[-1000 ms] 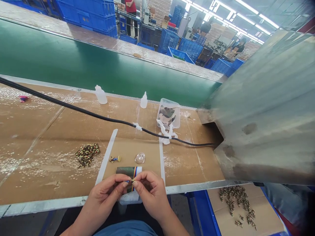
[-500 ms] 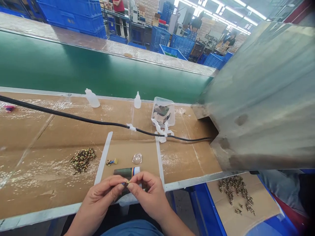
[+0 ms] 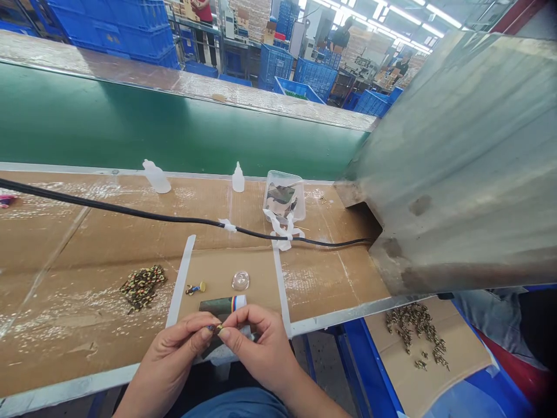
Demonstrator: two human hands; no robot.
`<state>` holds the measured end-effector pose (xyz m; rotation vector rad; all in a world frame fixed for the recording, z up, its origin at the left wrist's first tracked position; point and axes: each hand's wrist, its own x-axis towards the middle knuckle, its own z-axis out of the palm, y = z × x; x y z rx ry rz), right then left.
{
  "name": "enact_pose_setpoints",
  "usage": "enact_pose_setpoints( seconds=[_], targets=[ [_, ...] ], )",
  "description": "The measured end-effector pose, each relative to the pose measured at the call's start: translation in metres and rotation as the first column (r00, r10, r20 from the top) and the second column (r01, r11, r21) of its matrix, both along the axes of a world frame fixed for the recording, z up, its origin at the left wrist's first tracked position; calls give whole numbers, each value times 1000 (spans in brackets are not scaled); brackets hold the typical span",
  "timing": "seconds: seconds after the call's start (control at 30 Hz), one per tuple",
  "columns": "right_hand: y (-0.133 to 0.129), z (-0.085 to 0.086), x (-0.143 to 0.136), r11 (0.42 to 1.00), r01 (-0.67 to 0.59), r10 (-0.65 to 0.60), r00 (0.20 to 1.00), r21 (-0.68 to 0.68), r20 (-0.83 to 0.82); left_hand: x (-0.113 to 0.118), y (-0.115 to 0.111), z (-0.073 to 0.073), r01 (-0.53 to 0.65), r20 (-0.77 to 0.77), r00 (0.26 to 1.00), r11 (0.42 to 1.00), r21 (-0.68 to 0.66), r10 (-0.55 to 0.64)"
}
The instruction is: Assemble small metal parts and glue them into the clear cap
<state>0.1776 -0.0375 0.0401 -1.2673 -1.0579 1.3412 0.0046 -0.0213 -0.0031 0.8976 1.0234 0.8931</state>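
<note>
Fingertips of my left hand (image 3: 172, 351) and my right hand (image 3: 261, 342) meet in a pinch above the table's front edge. Between them is a tiny dark and yellowish piece (image 3: 215, 328), mostly covered by the fingers. Just beyond the hands lies a dark green tube (image 3: 215, 305) with a striped band and white end. Past it are a small painted figurine (image 3: 195, 288) with a yellow base, lying on its side, and a clear round dish (image 3: 241, 280). A heap of small dark and yellow pieces (image 3: 143, 286) sits to the left.
A black cable (image 3: 174, 218) runs across the cardboard-covered table. Behind it stand two white bottles (image 3: 238, 177) (image 3: 156, 177) and a clear plastic tub (image 3: 284, 197) with camouflage cloth. A metal housing (image 3: 452, 174) rises at right, above a blue crate (image 3: 374, 371) with small pieces on cardboard.
My hands stay pinched together on the tiny piece, which shows a little more yellow now. The view has shifted slightly; nothing on the table has visibly moved.
</note>
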Motion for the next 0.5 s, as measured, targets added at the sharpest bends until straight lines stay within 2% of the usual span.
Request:
enact_pose_setpoints(
  seconds=[0.2,0.5],
  targets=[
    [-1,1,-1,1000,2,-2,1000,13,5,1,1,0,-21,-15,1000,1000,3,21],
    [0,3,-4,999,-2,2,1000,34,-17,0,1,1,-64,51,996,997,-51,66]
  ],
)
